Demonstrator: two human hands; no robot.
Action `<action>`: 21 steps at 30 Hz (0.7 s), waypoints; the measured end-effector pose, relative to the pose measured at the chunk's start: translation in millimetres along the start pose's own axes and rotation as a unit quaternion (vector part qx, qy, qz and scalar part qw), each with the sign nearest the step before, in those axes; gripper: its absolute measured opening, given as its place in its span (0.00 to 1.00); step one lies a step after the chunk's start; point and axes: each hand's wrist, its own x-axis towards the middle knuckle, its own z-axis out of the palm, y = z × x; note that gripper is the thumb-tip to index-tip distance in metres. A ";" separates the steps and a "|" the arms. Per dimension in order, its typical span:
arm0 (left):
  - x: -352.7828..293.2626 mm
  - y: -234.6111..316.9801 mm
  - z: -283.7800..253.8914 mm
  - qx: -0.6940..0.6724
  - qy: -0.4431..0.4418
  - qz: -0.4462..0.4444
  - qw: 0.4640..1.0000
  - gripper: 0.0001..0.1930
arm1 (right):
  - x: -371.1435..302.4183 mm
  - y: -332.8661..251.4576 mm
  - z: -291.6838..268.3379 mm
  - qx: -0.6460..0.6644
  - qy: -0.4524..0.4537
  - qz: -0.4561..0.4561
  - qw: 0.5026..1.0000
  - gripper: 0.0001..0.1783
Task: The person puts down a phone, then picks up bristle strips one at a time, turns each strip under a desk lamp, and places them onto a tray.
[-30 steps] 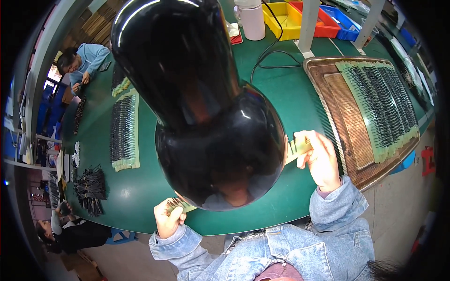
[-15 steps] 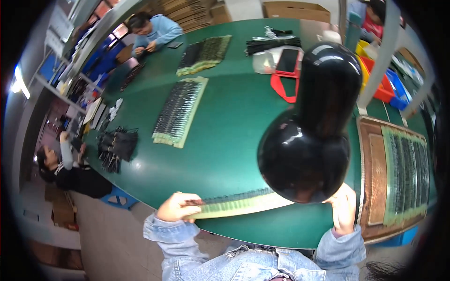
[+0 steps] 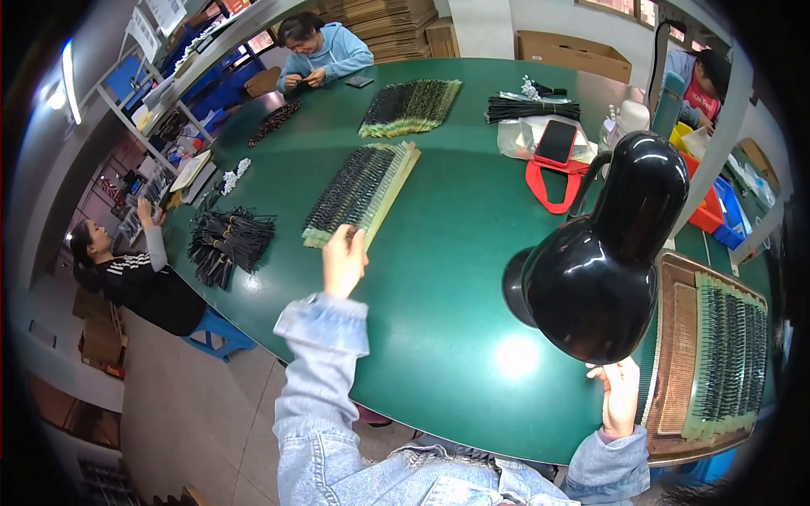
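On the smooth green bench (image 3: 447, 295), thin black-bristled strips (image 3: 359, 190) lie side by side, the left hand (image 3: 344, 261) at their near end. The right hand (image 3: 620, 395) curls beside the glossy domed lamp (image 3: 595, 282); I cannot tell whether either grip holds anything.

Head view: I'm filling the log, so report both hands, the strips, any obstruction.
Left hand at near end of middle strip stack, grip unclear. Right hand beside brown tray. Black lamp partly hides right hand.

Wearer: washed light-blue denim jacket (image 3: 477, 492), frayed-looking pale edge at front. Left sleeve (image 3: 315, 392) loose, seam stitching visible; left cuff (image 3: 322, 325) broad, paler, turned back. Left hand (image 3: 344, 261), right hand (image 3: 621, 395): bare.
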 end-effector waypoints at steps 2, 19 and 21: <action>16.8 -15.7 16.4 0.074 0.028 0.044 0.996 0.09 | 1.3 0.3 0.3 -0.035 -0.007 0.002 0.999 0.07; 40.2 -56.3 24.2 0.402 0.192 0.114 0.888 0.09 | 1.0 -2.0 -2.8 -0.087 -0.053 0.017 0.995 0.07; 42.5 -60.5 22.6 0.416 0.222 0.103 0.876 0.10 | -1.0 -2.5 -2.5 -0.088 -0.058 0.021 0.994 0.07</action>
